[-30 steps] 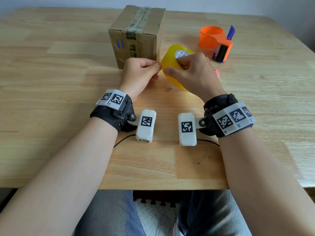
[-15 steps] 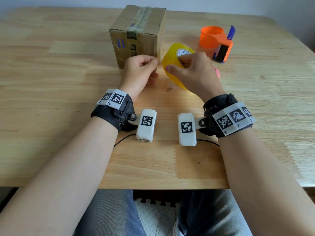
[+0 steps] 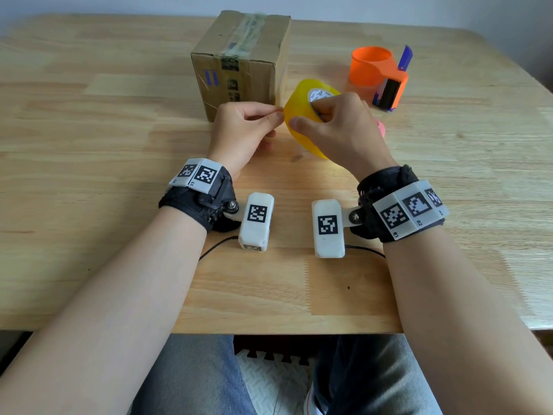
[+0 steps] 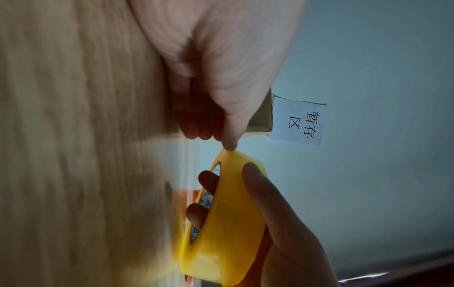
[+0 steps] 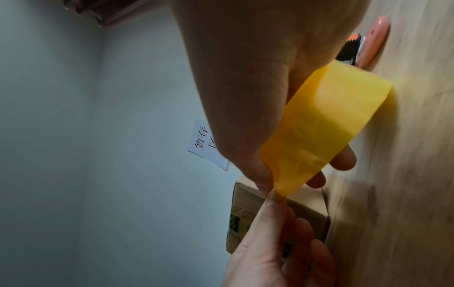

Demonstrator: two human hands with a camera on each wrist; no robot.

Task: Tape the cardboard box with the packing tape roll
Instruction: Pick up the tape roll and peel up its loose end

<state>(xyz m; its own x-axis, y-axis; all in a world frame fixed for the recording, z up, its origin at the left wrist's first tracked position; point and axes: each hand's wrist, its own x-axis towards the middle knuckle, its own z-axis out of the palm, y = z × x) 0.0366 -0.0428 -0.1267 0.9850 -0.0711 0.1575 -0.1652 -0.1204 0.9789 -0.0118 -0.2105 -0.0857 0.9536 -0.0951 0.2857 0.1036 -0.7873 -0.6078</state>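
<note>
Clearly readable behind the cardboard box (image 4: 260, 120), a wall note (image 4: 298, 124) says 暂存区.

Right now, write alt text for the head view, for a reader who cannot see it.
Over a wooden table, the right hand grips a yellow tape roll while the left hand pinches at its edge. A cardboard box, already taped on top, stands just behind; an orange dispenser sits to the right.
</note>
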